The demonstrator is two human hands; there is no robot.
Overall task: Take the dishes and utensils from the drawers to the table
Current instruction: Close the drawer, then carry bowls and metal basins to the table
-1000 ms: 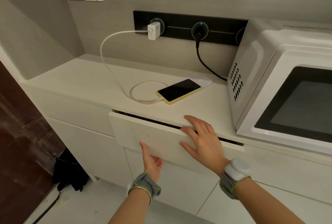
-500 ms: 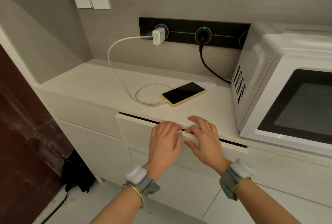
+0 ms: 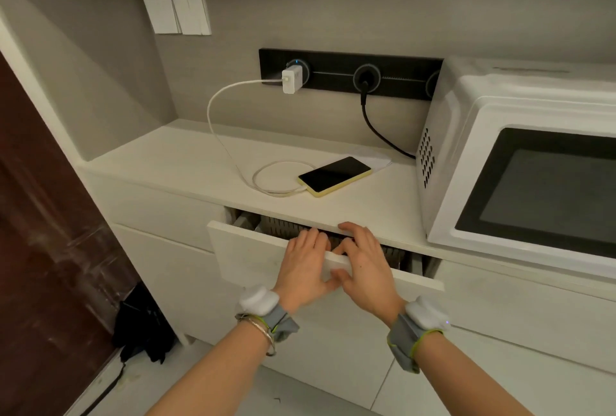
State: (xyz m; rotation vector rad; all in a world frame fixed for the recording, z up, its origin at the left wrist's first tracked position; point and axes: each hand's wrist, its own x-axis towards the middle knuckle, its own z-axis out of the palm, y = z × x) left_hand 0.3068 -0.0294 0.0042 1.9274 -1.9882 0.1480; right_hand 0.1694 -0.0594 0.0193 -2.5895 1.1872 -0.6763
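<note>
While one white desk (image 3: pixel 186 162) fills the middle of the view, a single white microwave (image 3: pixel 520 162) stands on its right end, the dark door window facing the front edge. Below the desk's front edge, one drawer (image 3: pixel 260 259) stands pulled partly out; its long axis runs along that front edge, left to right, and its white front panel faces outward toward the person. In the gap behind the panel a grey perforated insert (image 3: pixel 283 227) shows, with a darker compartment at the drawer's left end; what lies inside is too shadowed to tell. Further closed cabinet fronts sit beside and under the drawer.

On the wall behind the desk's back edge runs one black socket rail (image 3: pixel 333 72), and above it to the left hang two white switch plates (image 3: pixel 176 15). One white charger (image 3: pixel 292 81) is plugged into the rail, and its white cable (image 3: pixel 216 122) drops to the desk and coils near the front edge. One black cord (image 3: pixel 376 128) leads from the rail toward the microwave. One phone (image 3: pixel 334 175) with a yellow edge lies flat, screen up, between the coil and the microwave, its long axis slanting from the front edge toward the back right.

Two hands meet at the top rim of the drawer front. The left hand (image 3: pixel 305 265) curls its fingers over the rim into the gap, thumb on the panel's face. The right hand (image 3: pixel 363 265) lies just beside it, thumbs touching, its fingers also hooked over the rim, its grip closed on the panel. Each wrist wears one grey band with a white unit.
</note>
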